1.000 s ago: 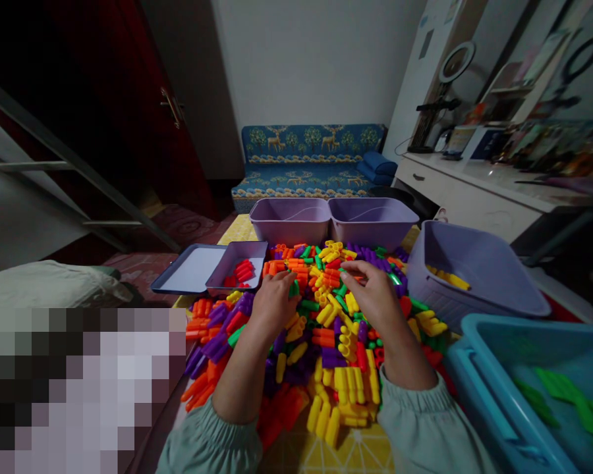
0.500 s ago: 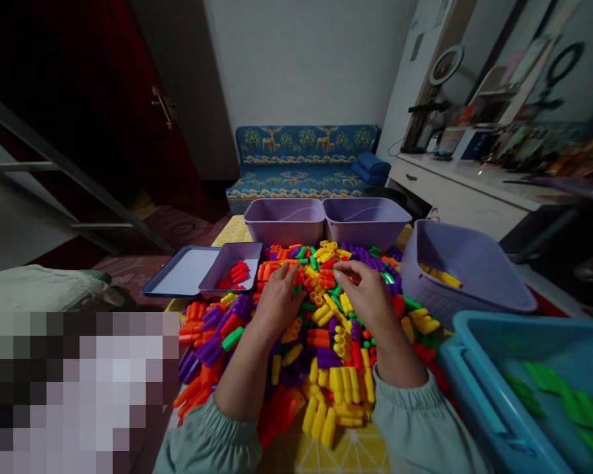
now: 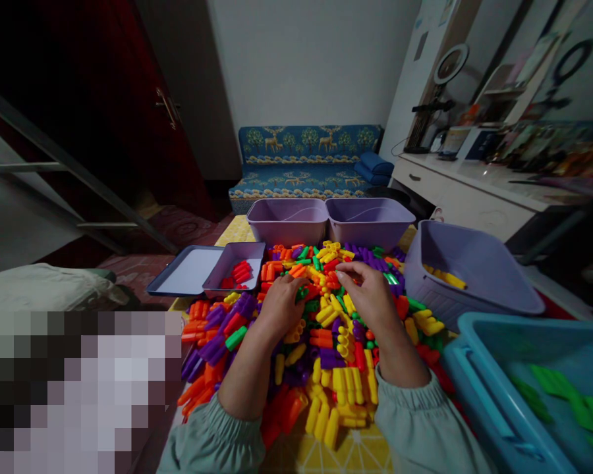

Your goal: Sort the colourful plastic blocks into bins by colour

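Two pale green sleeves (image 3: 212,428) at 7 and 5 o'clock, reaching in over the yellow patterned cloth (image 3: 348,454) of the tabletop. At 4 o'clock, a turquoise bin (image 3: 494,388) with green pieces (image 3: 568,395) inside. Across the middle, a mixed heap of plastic pieces (image 3: 348,385), in yellow, orange, red, purple and green, with yellow ones bunched towards 6 o'clock. Left hand (image 3: 281,306) low over the heap, fingers bent beside a green piece (image 3: 301,291); cannot tell whether the grip is pinching it. Right hand (image 3: 370,293) opposite, thumb and forefinger tips close together near red pieces (image 3: 332,265); too small to tell whether anything is pinched. At 10 o'clock, an open box (image 3: 208,284) with red pieces (image 3: 242,271) inside. At 2 o'clock, a purple tub (image 3: 474,263) with yellow pieces (image 3: 445,276) inside. At 12 o'clock, two purple bins (image 3: 287,230) side by side. Farther off, a blue patterned sofa (image 3: 301,174) against the wall, and at 2 o'clock a white dresser (image 3: 464,197) bearing a ring light (image 3: 416,128).
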Demonstrator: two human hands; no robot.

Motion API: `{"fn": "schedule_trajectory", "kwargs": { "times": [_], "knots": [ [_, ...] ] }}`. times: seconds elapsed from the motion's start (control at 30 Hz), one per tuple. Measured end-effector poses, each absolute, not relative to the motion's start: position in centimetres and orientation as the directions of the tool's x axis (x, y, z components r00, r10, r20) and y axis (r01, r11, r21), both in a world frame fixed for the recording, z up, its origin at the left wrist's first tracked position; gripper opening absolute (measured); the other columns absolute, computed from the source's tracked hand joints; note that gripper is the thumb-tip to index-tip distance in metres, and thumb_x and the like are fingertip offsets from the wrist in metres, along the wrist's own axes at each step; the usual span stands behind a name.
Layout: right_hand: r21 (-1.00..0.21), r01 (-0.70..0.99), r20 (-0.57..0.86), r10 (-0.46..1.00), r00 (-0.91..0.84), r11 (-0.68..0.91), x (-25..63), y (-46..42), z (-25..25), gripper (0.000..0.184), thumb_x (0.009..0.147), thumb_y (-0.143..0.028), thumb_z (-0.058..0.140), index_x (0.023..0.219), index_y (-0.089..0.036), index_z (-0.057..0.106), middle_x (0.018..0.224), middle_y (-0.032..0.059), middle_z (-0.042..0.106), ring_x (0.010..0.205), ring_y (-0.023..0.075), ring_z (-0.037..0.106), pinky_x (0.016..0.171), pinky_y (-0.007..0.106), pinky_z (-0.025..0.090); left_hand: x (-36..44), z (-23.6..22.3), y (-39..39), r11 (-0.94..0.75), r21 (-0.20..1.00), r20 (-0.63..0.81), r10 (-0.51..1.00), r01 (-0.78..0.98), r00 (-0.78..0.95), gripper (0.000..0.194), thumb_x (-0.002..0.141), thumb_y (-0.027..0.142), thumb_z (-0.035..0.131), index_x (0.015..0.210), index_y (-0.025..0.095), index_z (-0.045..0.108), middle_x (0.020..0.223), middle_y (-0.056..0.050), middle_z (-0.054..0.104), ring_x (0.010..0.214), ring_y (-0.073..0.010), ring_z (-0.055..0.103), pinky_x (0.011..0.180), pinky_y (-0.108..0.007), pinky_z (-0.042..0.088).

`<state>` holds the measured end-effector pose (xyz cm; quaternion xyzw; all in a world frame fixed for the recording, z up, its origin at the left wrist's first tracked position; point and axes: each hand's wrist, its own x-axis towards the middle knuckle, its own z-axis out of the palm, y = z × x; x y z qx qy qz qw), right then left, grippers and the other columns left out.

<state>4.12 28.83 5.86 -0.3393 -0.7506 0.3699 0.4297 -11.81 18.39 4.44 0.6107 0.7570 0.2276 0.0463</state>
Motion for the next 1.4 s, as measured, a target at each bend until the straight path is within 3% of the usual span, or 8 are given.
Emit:
{"fn": "schedule_trajectory", "kwargs": {
  "times": [0.23, 0.33, 0.43, 0.67, 0.83, 1.0, 1.17, 1.4],
  "knots": [
    [-0.803, 0.318, 0.374, 0.842, -0.390, 0.504, 4.0, 29.3, 5.0, 0.023, 0.080, -0.029, 0.057, 0.091, -0.016, 0.071, 0.095, 0.0106, 0.073, 0.083, 0.0228, 0.068, 0.079, 0.037, 0.053, -12.3, 4.1, 18.3, 0.129, 0.441, 0.235, 0.938, 0.888, -0.253, 0.022, 0.081, 0.021, 0.066, 0.102, 0.017, 0.069, 0.101, -0.011, 0.066, 0.097, -0.0250, 0.061, 0.083, -0.034, 0.047],
    [-0.730, 0.398, 0.425, 0.826, -0.371, 0.555, 4.7, 29.7, 5.4, 0.021, 0.080, -0.027, 0.057, 0.091, -0.017, 0.072, 0.099, 0.0104, 0.071, 0.090, 0.0239, 0.067, 0.085, 0.038, 0.051, -12.5, 4.1, 18.4, 0.118, 0.451, 0.229, 0.943, 0.885, -0.243, 0.017, 0.084, 0.031, 0.065, 0.092, 0.016, 0.070, 0.094, -0.009, 0.066, 0.088, -0.0229, 0.062, 0.077, -0.031, 0.045],
    [-0.642, 0.517, 0.461, 0.824, -0.330, 0.566, 6.4, 30.5, 6.3, 0.022, 0.079, -0.025, 0.057, 0.093, -0.016, 0.072, 0.102, 0.0118, 0.071, 0.099, 0.0260, 0.064, 0.093, 0.040, 0.048, -12.6, 4.3, 18.4, 0.118, 0.458, 0.210, 0.949, 0.881, -0.237, 0.015, 0.084, 0.030, 0.065, 0.086, 0.016, 0.070, 0.089, -0.008, 0.067, 0.083, -0.0209, 0.062, 0.073, -0.029, 0.044],
    [-0.537, 0.758, 0.252, 0.927, -0.277, 0.372, 9.4, 32.1, 7.1, 0.038, 0.086, -0.021, 0.052, 0.121, -0.015, 0.066, 0.122, 0.0145, 0.068, 0.112, 0.0292, 0.063, 0.097, 0.041, 0.047, -12.4, 4.7, 18.2, 0.111, 0.467, 0.199, 0.953, 0.877, -0.227, 0.008, 0.082, 0.019, 0.066, 0.086, 0.015, 0.070, 0.091, -0.008, 0.068, 0.087, -0.0208, 0.063, 0.076, -0.029, 0.045],
    [-0.390, 0.858, 0.109, 0.942, -0.319, 0.335, 8.7, 32.0, 5.7, 0.052, 0.089, -0.030, 0.054, 0.137, -0.012, 0.054, 0.124, 0.0195, 0.066, 0.114, 0.0315, 0.063, 0.095, 0.042, 0.047, -12.5, 4.8, 18.2, 0.115, 0.458, 0.191, 0.956, 0.882, -0.224, 0.010, 0.082, 0.019, 0.064, 0.088, 0.016, 0.072, 0.091, -0.008, 0.068, 0.085, -0.0202, 0.063, 0.075, -0.028, 0.045],
    [-0.263, 0.862, 0.199, 0.898, -0.391, 0.434, 7.5, 31.0, 4.6, 0.053, 0.085, -0.035, 0.059, 0.134, -0.014, 0.057, 0.124, 0.0180, 0.065, 0.114, 0.0330, 0.060, 0.093, 0.042, 0.047, -12.6, 4.7, 18.1, 0.102, 0.460, 0.206, 0.954, 0.882, -0.217, 0.011, 0.081, 0.018, 0.064, 0.089, 0.015, 0.072, 0.092, -0.008, 0.068, 0.086, -0.0204, 0.063, 0.075, -0.028, 0.046],
    [-0.207, 0.830, 0.227, 0.851, -0.473, 0.517, 6.2, 29.6, 5.0, 0.051, 0.082, -0.032, 0.063, 0.130, -0.017, 0.060, 0.112, 0.0166, 0.070, 0.105, 0.0335, 0.063, 0.085, 0.042, 0.047, -12.6, 4.6, 18.1, 0.096, 0.458, 0.221, 0.951, 0.884, -0.218, 0.010, 0.081, 0.018, 0.064, 0.086, 0.016, 0.071, 0.090, -0.008, 0.068, 0.083, -0.0198, 0.063, 0.073, -0.028, 0.046],
    [-0.371, 0.720, 0.135, 0.801, -0.583, 0.587, 4.4, 27.9, 5.7, 0.065, 0.077, -0.013, 0.060, 0.140, -0.021, 0.049, 0.102, 0.0102, 0.074, 0.092, 0.0260, 0.069, 0.078, 0.035, 0.048, -12.8, 4.3, 18.2, 0.076, 0.464, 0.202, 0.961, 0.883, -0.189, 0.015, 0.080, 0.018, 0.065, 0.093, 0.016, 0.072, 0.093, -0.008, 0.071, 0.087, -0.0216, 0.065, 0.078, -0.030, 0.047]
  ]
}}
